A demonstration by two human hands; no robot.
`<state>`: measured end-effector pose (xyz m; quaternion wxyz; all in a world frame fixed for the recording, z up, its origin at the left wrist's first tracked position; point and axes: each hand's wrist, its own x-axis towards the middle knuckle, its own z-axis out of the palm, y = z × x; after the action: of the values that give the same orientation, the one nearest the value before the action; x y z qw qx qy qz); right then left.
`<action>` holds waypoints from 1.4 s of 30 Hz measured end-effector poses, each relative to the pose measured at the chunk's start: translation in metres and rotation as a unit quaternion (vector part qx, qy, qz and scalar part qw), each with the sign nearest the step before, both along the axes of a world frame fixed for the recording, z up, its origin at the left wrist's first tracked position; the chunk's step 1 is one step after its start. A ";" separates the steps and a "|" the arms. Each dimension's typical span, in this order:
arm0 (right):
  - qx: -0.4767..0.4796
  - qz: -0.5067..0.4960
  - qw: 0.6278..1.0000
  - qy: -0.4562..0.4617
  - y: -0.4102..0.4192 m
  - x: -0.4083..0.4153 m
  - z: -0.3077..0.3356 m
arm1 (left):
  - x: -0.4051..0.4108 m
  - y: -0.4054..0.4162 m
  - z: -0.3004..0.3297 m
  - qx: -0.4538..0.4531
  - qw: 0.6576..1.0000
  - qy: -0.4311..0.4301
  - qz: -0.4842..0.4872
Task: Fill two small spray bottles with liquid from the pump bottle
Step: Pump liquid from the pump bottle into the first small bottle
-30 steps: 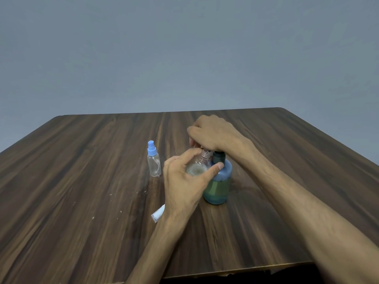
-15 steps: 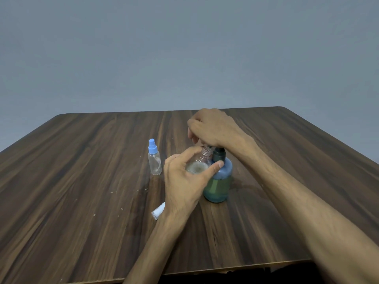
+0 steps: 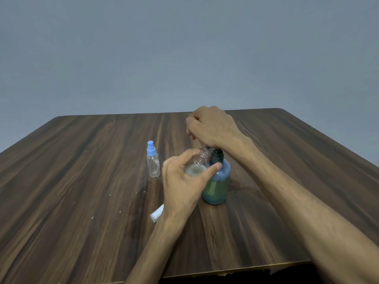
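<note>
A blue-green pump bottle (image 3: 217, 185) with a dark collar stands near the table's middle. My right hand (image 3: 211, 128) sits over its pump head, fingers curled down around it; the pump head itself is hidden. My left hand (image 3: 184, 183) grips an uncapped clear spray bottle (image 3: 200, 163), tilted with its threaded neck right under the pump's spout. Some foamy liquid shows inside it. A second clear spray bottle (image 3: 153, 160) with a blue cap stands upright to the left, apart from both hands.
A small pale blue spray cap (image 3: 156, 213) lies on the wooden table (image 3: 82, 181) beside my left wrist. White specks dot the wood left of it. The table's front edge runs below my forearms.
My right hand has risen a little over the pump. My left hand and the uncapped bottle have stayed in place.
</note>
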<state>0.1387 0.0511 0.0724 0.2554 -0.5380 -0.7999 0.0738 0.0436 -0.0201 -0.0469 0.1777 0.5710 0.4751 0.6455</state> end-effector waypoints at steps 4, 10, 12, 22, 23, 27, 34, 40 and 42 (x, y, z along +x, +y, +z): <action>-0.059 0.006 0.997 -0.056 0.000 -0.001 -0.004 | 0.000 0.002 0.001 -0.010 1.000 -0.010 -0.004; -0.036 0.002 0.999 -0.035 0.002 0.001 -0.004 | 0.000 0.003 0.000 -0.001 1.000 0.000 -0.005; -0.059 0.004 0.997 -0.058 0.002 -0.001 -0.006 | -0.001 0.002 0.000 -0.008 1.000 -0.004 -0.005; -0.030 0.005 0.999 -0.039 0.002 -0.001 -0.004 | 0.000 0.003 -0.001 -0.022 1.000 -0.004 0.000; -0.012 0.005 1.000 -0.023 0.001 0.000 -0.002 | 0.000 0.003 -0.003 -0.023 1.000 -0.005 0.001; -0.003 0.003 0.999 -0.035 0.002 0.000 -0.005 | 0.000 0.006 -0.003 -0.019 1.000 -0.010 -0.002; 0.030 0.005 1.000 -0.008 0.002 0.001 -0.004 | 0.000 0.002 -0.001 -0.008 1.000 0.000 -0.003; 0.019 -0.002 1.000 -0.016 0.000 0.000 -0.002 | 0.000 0.002 0.000 -0.013 1.000 -0.004 -0.003; 0.024 0.002 1.000 -0.011 0.001 0.001 -0.002 | 0.000 0.002 0.000 -0.009 1.000 -0.005 -0.003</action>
<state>0.1394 0.0520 0.0701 0.2590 -0.5306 -0.8055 0.0494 0.0433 -0.0181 -0.0470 0.1868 0.5673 0.4784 0.6437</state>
